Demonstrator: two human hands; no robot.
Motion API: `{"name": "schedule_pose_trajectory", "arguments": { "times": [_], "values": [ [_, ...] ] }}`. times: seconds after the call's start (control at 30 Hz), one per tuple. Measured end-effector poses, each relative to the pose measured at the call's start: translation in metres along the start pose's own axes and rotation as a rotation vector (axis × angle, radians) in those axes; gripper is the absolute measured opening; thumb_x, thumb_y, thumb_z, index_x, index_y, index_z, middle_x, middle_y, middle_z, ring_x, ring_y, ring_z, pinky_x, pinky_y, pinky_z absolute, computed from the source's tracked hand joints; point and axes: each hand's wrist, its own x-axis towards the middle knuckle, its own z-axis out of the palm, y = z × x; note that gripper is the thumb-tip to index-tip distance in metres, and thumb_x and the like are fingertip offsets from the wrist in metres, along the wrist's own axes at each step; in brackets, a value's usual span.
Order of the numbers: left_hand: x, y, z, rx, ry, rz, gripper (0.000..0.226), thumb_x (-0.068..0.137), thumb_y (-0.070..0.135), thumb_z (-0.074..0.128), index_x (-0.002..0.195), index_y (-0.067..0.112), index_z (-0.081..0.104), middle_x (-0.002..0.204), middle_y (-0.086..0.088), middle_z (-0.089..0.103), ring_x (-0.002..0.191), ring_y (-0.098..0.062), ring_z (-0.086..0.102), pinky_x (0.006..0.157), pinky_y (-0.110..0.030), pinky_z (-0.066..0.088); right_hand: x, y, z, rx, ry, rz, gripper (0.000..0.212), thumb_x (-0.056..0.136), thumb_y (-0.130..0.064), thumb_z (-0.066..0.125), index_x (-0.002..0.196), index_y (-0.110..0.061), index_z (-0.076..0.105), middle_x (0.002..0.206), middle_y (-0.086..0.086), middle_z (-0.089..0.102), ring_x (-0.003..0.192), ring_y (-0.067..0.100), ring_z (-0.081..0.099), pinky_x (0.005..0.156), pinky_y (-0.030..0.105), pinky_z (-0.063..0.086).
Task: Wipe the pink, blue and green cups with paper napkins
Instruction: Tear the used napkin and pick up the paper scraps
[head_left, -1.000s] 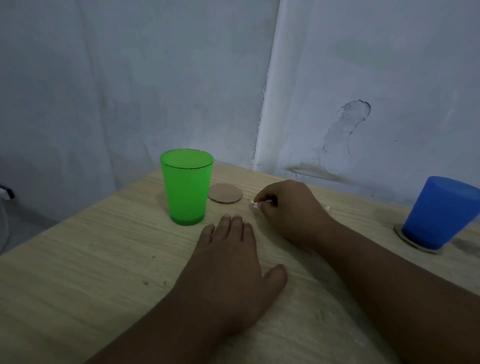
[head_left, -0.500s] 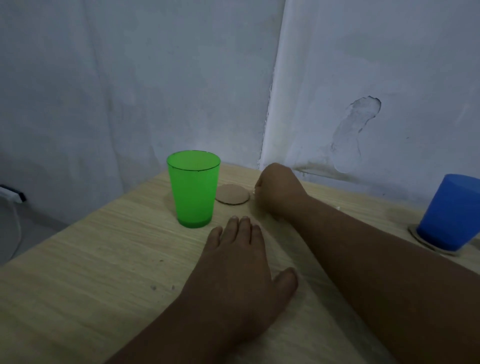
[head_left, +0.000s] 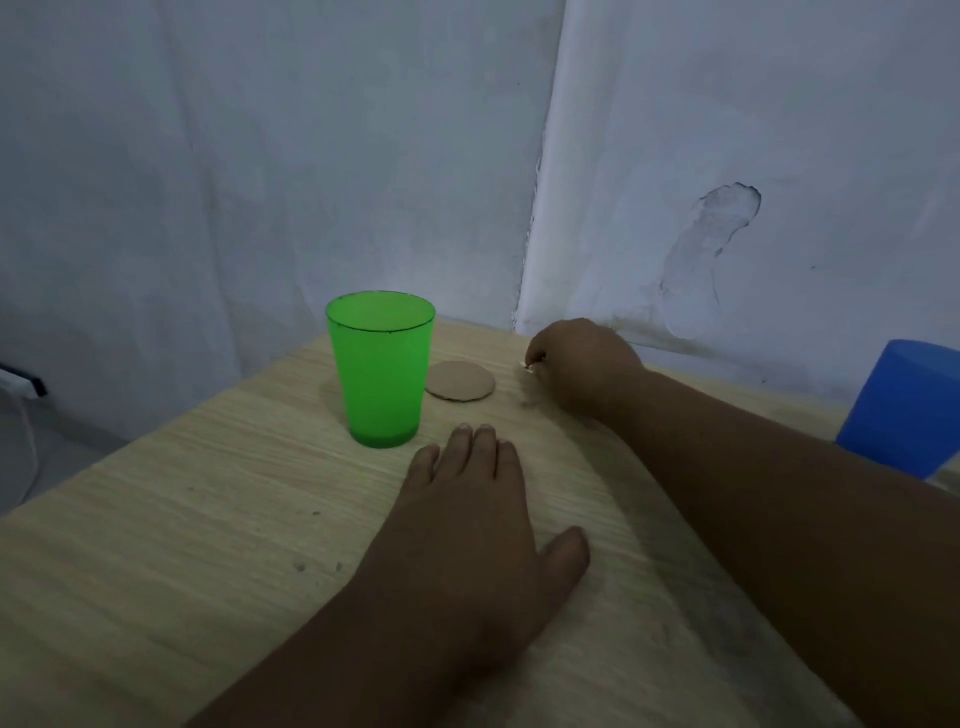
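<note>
Wooden table (head_left: 156, 597): fills the lower half of the frame, pale grain, its far edge meeting a white wall (head_left: 260, 156) across the upper half.

Left hand (head_left: 467, 530): centre of the frame, lying flat and palm-down on the table with fingers spread apart, holding nothing; its fingertips (head_left: 470, 434) stop just short of the green cup.

Right hand (head_left: 576, 364): right of centre, near the table's far edge, curled with thumb and forefinger pinched together on a small white scrap (head_left: 527, 366), probably a bit of paper napkin; too small to tell for certain.

Green cup (head_left: 382, 369): left of centre, upright, mouth open upward, standing on the bare table just beside the coaster. Translucent plastic, so it is judged light, stiff and smooth; a one-handed wrap around the mid-wall should steady it while the other hand wipes, since a push near the rim would likely tip it.

Blue cup (head_left: 904, 410): right edge of the frame, partly cut off, apparently upside down; of similar build and likely to handle alike.

Cardboard coaster (head_left: 461, 381): a round brown disc lying flat between the green cup and the right hand, touching neither.

The pink cup is not in view.
</note>
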Motion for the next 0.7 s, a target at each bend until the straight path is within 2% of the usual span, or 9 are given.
{"name": "schedule_pose_trajectory", "arguments": {
  "times": [0.13, 0.27, 0.33, 0.4, 0.47, 0.57, 0.7],
  "values": [
    [-0.001, 0.000, -0.001, 0.004, -0.009, 0.001, 0.093, 0.091, 0.073, 0.022, 0.159, 0.014, -0.001, 0.168, -0.003, -0.007, 0.152, -0.017, -0.011, 0.123, -0.042, -0.002, -0.011, 0.009, -0.005, -0.093, 0.002, 0.062, 0.015, 0.087, -0.016, 0.059, 0.093, -0.017, 0.073, 0.089, 0.001, 0.070, 0.079, 0.020, 0.066, 0.079, 0.038, 0.058],
    [0.000, -0.001, 0.001, 0.001, 0.016, 0.008, 0.093, 0.090, 0.073, 0.023, 0.159, 0.013, 0.003, 0.168, -0.004, -0.002, 0.153, -0.018, -0.006, 0.123, -0.043, 0.002, -0.034, 0.012, -0.008, 0.060, -0.015, 0.136, 0.016, 0.087, -0.016, 0.059, 0.092, -0.016, 0.074, 0.091, 0.001, 0.071, 0.080, 0.016, 0.066, 0.079, 0.036, 0.059],
    [-0.002, 0.003, -0.001, -0.005, 0.019, 0.018, 0.093, 0.090, 0.073, 0.023, 0.159, 0.014, 0.005, 0.168, -0.004, 0.000, 0.153, -0.018, -0.005, 0.123, -0.042, 0.003, -0.053, 0.010, -0.015, 0.163, -0.033, 0.111, 0.019, 0.089, -0.014, 0.059, 0.094, -0.015, 0.077, 0.094, -0.001, 0.073, 0.083, 0.013, 0.066, 0.082, 0.029, 0.056],
    [0.000, 0.000, 0.000, -0.015, 0.020, 0.003, 0.092, 0.090, 0.073, 0.024, 0.158, 0.014, 0.009, 0.168, -0.005, 0.004, 0.153, -0.018, -0.001, 0.123, -0.043, 0.006, -0.067, 0.000, -0.022, 0.382, -0.063, 0.071, 0.018, 0.090, -0.016, 0.062, 0.099, -0.016, 0.078, 0.096, -0.006, 0.073, 0.084, 0.007, 0.064, 0.079, 0.020, 0.049],
    [0.002, 0.001, -0.004, -0.015, 0.040, 0.009, 0.089, 0.090, 0.072, 0.028, 0.156, 0.013, 0.020, 0.165, -0.007, 0.016, 0.151, -0.020, 0.011, 0.122, -0.044, 0.014, -0.085, -0.006, -0.034, 0.732, -0.025, 0.118, 0.016, 0.090, -0.019, 0.066, 0.100, -0.017, 0.078, 0.095, -0.009, 0.073, 0.080, 0.004, 0.063, 0.071, 0.016, 0.046],
    [-0.005, 0.006, -0.014, -0.093, 0.113, -0.009, 0.067, 0.094, 0.059, 0.040, 0.143, 0.013, 0.042, 0.152, -0.007, 0.041, 0.139, -0.022, 0.036, 0.113, -0.039, 0.031, -0.116, -0.004, -0.046, 1.286, 0.022, 0.328, 0.014, 0.090, -0.015, 0.066, 0.099, -0.011, 0.076, 0.093, 0.002, 0.074, 0.072, 0.011, 0.062, 0.065, 0.024, 0.045],
    [-0.021, 0.020, -0.022, -0.209, 0.331, 0.006, 0.046, 0.095, 0.043, 0.050, 0.135, 0.020, 0.057, 0.137, 0.001, 0.060, 0.123, -0.018, 0.054, 0.096, -0.035, 0.047, -0.166, 0.006, -0.062, 1.736, -0.075, 0.429, 0.012, 0.091, -0.006, 0.063, 0.099, -0.008, 0.071, 0.086, 0.006, 0.070, 0.068, 0.013, 0.061, 0.064, 0.026, 0.046]
  ]
}}
